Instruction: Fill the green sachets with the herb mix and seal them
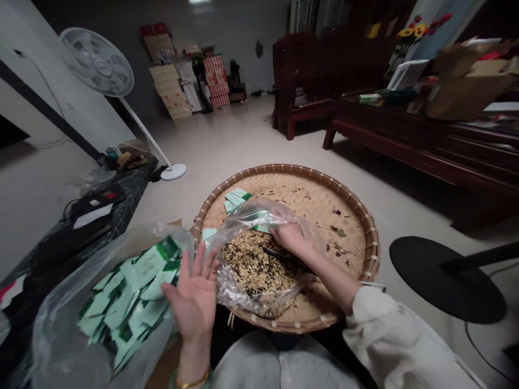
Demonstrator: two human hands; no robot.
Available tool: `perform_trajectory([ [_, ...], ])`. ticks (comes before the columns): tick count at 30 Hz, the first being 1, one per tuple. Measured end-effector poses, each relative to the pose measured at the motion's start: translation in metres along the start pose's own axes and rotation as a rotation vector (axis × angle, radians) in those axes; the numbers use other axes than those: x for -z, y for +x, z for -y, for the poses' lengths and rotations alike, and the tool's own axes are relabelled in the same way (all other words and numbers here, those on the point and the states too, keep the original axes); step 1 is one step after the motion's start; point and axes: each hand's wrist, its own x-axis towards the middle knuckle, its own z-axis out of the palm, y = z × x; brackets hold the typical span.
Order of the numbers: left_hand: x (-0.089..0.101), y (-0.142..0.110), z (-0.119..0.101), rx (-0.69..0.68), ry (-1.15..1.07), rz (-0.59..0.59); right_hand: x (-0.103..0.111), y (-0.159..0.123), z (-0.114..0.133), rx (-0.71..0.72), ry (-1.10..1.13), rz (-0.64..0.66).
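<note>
My left hand (197,302) is open, palm up and fingers apart, holding nothing. It hovers at the right edge of a large translucent plastic bag (60,302) heaped with pale green packets (138,281). My right hand (290,237) reaches over a clear plastic bag (239,297) of loose dried mix (251,259), tan bits with dark shreds. Its fingers close on the edge of a green packet (263,228); clear film partly veils the fingertips. A black-handled utensil (279,254) rests in the mix under my right forearm.
The clear bag sits on a round woven bamboo tray (367,232), with more green packets (236,200) at its far left and scattered dark shreds. A black stand base (446,278) is at right, a white fan (97,62) at left, and dark wooden furniture (405,129) behind.
</note>
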Motion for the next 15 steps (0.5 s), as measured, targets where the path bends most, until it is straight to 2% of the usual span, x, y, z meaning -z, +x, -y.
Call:
perform_trajectory([
  [3,0.001,-0.007,0.011,0.149,0.124,0.13,-0.005,0.009,-0.003,-0.012,-0.085,-0.016],
  [5,0.001,-0.011,0.024,0.188,0.295,0.191,-0.005,0.005,0.0,-0.009,-0.096,-0.004],
  [6,0.001,-0.011,0.03,0.16,0.408,0.211,-0.002,0.0,0.003,0.012,-0.093,0.017],
  [8,0.001,-0.009,0.038,0.011,0.631,0.242,0.008,-0.014,0.012,0.103,-0.068,0.089],
  [10,0.0,-0.006,0.042,-0.154,0.811,0.296,0.022,-0.031,0.023,0.292,0.015,0.183],
  [11,0.0,-0.004,0.043,-0.191,0.877,0.34,0.028,-0.039,0.028,0.349,0.064,0.212],
  [13,0.0,-0.003,0.045,-0.145,0.957,0.411,0.035,-0.052,0.035,0.386,0.165,0.208],
  [15,0.0,-0.005,0.048,-0.022,0.964,0.401,0.033,-0.061,0.037,0.327,0.261,0.087],
])
